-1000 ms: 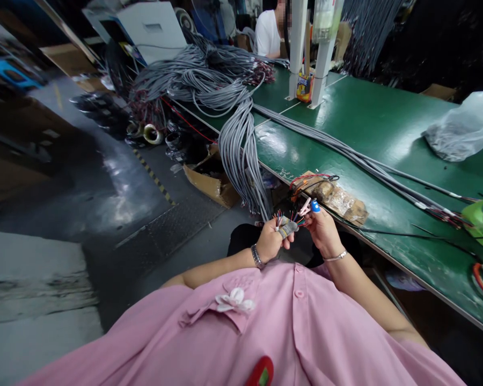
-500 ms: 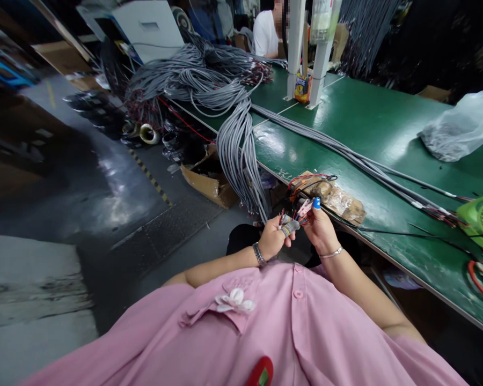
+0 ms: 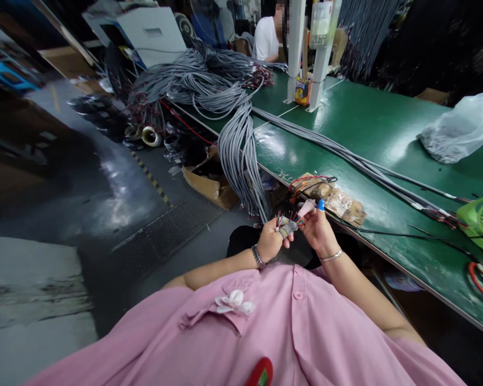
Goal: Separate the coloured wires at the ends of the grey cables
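The left grip point(image 3: 272, 239) is closed on coloured wires point(image 3: 293, 218) reaching toward the right grip point(image 3: 319, 231), whose hold I cannot tell.

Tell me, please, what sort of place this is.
Probably a cable workshop: grey cables lie heaped on a green workbench, hanging cables show in the background, and the left hand holds thin coloured wires.

On the table point(image 3: 386, 123), I see the cable heap point(image 3: 209, 86) at the far left and the bag point(image 3: 453, 136) at the right. At the near edge are the left hand point(image 3: 270, 240) and, right of it, the right hand point(image 3: 321, 233).
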{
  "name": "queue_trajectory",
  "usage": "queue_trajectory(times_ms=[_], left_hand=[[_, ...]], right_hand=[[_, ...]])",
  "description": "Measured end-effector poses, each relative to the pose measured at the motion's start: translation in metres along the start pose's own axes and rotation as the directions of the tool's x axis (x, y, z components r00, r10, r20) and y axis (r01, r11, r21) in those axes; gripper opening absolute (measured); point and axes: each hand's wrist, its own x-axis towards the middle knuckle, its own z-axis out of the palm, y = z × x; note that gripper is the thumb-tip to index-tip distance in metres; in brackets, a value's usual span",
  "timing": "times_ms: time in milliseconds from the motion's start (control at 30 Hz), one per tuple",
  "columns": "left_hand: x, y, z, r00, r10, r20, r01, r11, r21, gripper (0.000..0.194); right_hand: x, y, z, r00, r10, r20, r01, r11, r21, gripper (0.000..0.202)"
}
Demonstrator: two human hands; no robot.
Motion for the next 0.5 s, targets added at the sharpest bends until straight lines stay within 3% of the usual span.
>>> queue_trajectory(times_ms=[200,367,500], left_hand=[[-0.0047,-0.0017,-0.0030,1.000,0.019,-0.025,-0.019,1.000,-0.020,0.039],[-0.0043,0.0014,-0.0009,0.998,0.045,-0.033,-0.045,0.999,0.002,0.038],[-0.0018,0.0024,-0.0006,0.997,0.062,-0.049,-0.061,0.998,0.019,0.036]], right_hand=[[-0.0044,-0.0092,-0.0022,0.990,0.105,0.093,-0.104,0.995,-0.011,0.051],[-0.0033,-0.0093,-0.0012,0.997,0.015,0.077,-0.008,0.996,-0.086,0.034],[-0.0083,-0.0079,-0.0027,0.995,0.007,0.101,0.010,0.987,-0.160,0.041]])
